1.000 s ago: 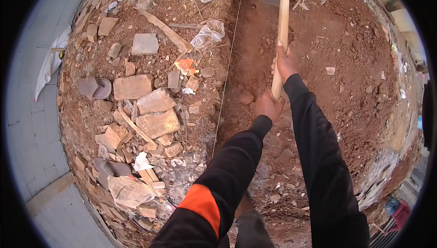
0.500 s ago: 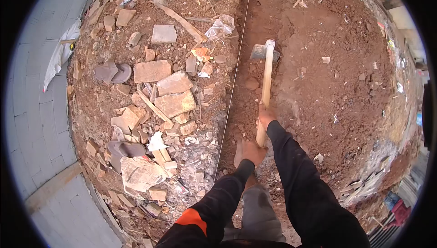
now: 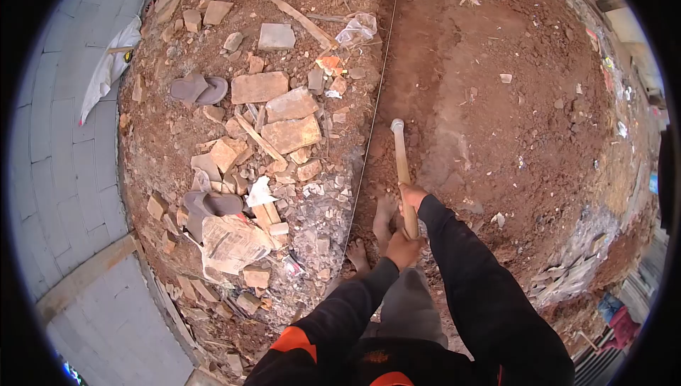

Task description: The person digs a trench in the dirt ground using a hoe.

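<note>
A hoe [image 3: 402,155] with a pale wooden handle reaches down into the trench of loose reddish soil. Its blade is not visible, only the top of the head where the handle ends. My left hand [image 3: 404,250] is wrapped round the lower end of the handle, close to my legs. Higher up, my right hand [image 3: 411,198] grips the same handle. Just left of the hands, my bare feet [image 3: 384,217] stand in the soil beside a taut string [image 3: 384,67] that runs along the trench's left edge.
Left of the string lie broken bricks [image 3: 260,87], wood strips, a plastic bag [image 3: 357,28] and two sandals [image 3: 198,90]. A grey block wall [image 3: 71,152] bounds the far left. Loose soil [image 3: 525,124] spreads to the right, with metal sheets [image 3: 603,357] at lower right.
The hoe's head has come back toward my feet, and its blade has gone out of sight. My hands still hold the handle. The view has shifted slightly, showing more of my feet.
</note>
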The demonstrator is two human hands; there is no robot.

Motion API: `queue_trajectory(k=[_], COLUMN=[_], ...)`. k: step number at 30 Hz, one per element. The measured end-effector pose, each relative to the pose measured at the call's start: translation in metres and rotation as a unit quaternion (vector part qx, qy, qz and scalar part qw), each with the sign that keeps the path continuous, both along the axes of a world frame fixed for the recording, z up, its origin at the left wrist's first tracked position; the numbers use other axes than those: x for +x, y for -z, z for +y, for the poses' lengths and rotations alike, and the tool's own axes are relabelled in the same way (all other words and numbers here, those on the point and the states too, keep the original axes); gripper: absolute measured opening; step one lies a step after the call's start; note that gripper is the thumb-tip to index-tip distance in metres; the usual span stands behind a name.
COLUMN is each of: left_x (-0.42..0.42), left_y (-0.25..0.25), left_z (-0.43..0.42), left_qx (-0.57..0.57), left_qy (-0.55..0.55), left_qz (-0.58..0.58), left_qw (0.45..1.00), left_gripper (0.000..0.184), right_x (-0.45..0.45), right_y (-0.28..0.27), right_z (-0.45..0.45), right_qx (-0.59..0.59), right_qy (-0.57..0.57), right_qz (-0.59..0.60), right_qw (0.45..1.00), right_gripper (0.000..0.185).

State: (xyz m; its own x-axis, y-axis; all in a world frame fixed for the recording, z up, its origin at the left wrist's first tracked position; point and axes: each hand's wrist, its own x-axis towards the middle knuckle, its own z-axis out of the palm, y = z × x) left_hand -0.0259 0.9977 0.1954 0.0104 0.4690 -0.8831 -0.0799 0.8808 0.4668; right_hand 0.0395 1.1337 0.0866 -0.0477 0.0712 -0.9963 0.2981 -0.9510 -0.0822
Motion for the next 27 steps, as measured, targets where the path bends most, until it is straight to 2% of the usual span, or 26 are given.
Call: queue_trajectory(k=[2, 3, 5, 6, 7, 9, 10, 12, 13, 14, 15, 16, 17, 18, 19, 20, 21, 22, 23, 24, 25, 27], left_x=[0.002, 0.0, 0.012, 0.017, 0.024, 0.034, 0.039, 0.05, 0.051, 0.051, 0.049, 0.046, 0.042, 0.037, 0.032, 0.028, 0.031, 0.038, 0.049, 0.064, 0.082, 0.108], left_y=[-0.02, -0.031, -0.062, -0.086, -0.112, -0.154, -0.161, -0.166, -0.168, -0.172, -0.171, -0.167, -0.162, -0.157, -0.156, -0.155, -0.157, -0.162, -0.168, -0.17, -0.174, -0.203], left_z=[0.03, 0.044, 0.079, 0.096, 0.108, 0.129, 0.128, 0.119, 0.113, 0.109, 0.103, 0.096, 0.088, 0.077, 0.069, 0.068, 0.072, 0.073, 0.07, 0.068, 0.065, 0.043], left_qx=[0.02, 0.021, 0.035, -0.023, -0.022, -0.015, -0.015, -0.011, -0.009, -0.013, -0.014, -0.033, -0.052, -0.052, -0.051, -0.05, -0.046, -0.023, -0.002, 0.057, 0.116, 0.161], left_qy=[-0.101, -0.098, -0.147, -0.151, -0.127, -0.104, -0.042, -0.006, 0.018, 0.027, 0.03, 0.043, 0.055, 0.056, 0.081, 0.1, 0.079, 0.116, 0.156, 0.198, 0.243, 0.205], left_qz=[-0.106, -0.106, -0.187, -0.233, -0.253, -0.313, -0.328, -0.337, -0.339, -0.333, -0.332, -0.326, -0.318, -0.318, -0.295, -0.269, -0.261, -0.269, -0.28, -0.319, -0.355, -0.351], left_qw=[0.989, 0.989, 0.971, 0.96, 0.959, 0.944, 0.944, 0.941, 0.94, 0.943, 0.943, 0.944, 0.945, 0.945, 0.951, 0.957, 0.961, 0.956, 0.947, 0.925, 0.895, 0.899], left_gripper=[0.023, 0.023, 0.027, 0.029, 0.029, 0.032, 0.035, 0.035, 0.036, 0.035, 0.035, 0.035, 0.036, 0.036, 0.041, 0.047, 0.047, 0.048, 0.049, 0.049, 0.05, 0.049], right_x=[0.011, 0.01, 0.036, 0.052, 0.065, 0.105, 0.123, 0.161, 0.191, 0.206, 0.247, 0.251, 0.269, 0.282, 0.302, 0.298, 0.297, 0.292, 0.286, 0.283, 0.278, 0.255], right_y=[0.005, 0.002, -0.022, -0.038, -0.065, -0.095, -0.125, -0.2, -0.219, -0.271, -0.275, -0.337, -0.366, -0.393, -0.423, -0.443, -0.448, -0.441, -0.436, -0.428, -0.412, -0.367], right_z=[0.019, 0.029, 0.057, 0.074, 0.086, 0.101, 0.106, 0.101, 0.09, 0.084, 0.063, 0.057, 0.035, 0.01, -0.054, -0.086, -0.094, -0.092, -0.093, -0.086, -0.075, -0.051], right_qx=[0.013, 0.014, 0.014, 0.028, 0.016, 0.029, 0.037, 0.085, 0.086, 0.1, 0.127, 0.115, 0.143, 0.172, 0.238, 0.258, 0.275, 0.27, 0.321, 0.378, 0.379, 0.449], right_qy=[-0.018, -0.015, 0.002, -0.043, -0.007, -0.015, -0.006, -0.066, -0.045, -0.002, 0.001, 0.014, 0.046, 0.02, 0.092, 0.102, 0.106, 0.094, 0.111, 0.128, 0.121, 0.154], right_qz=[0.073, 0.073, 0.122, 0.151, 0.146, 0.191, 0.182, 0.115, 0.122, 0.123, 0.128, 0.07, 0.063, 0.019, -0.008, -0.047, -0.078, -0.06, -0.091, -0.121, -0.107, -0.104], right_qw=[0.997, 0.997, 0.992, 0.987, 0.989, 0.981, 0.983, 0.988, 0.988, 0.987, 0.984, 0.991, 0.987, 0.985, 0.967, 0.96, 0.952, 0.956, 0.936, 0.909, 0.911, 0.874], right_gripper=[0.026, 0.026, 0.025, 0.024, 0.025, 0.028, 0.028, 0.029, 0.034, 0.035, 0.037, 0.041, 0.046, 0.053, 0.057, 0.059, 0.061, 0.061, 0.06, 0.06, 0.06, 0.06])
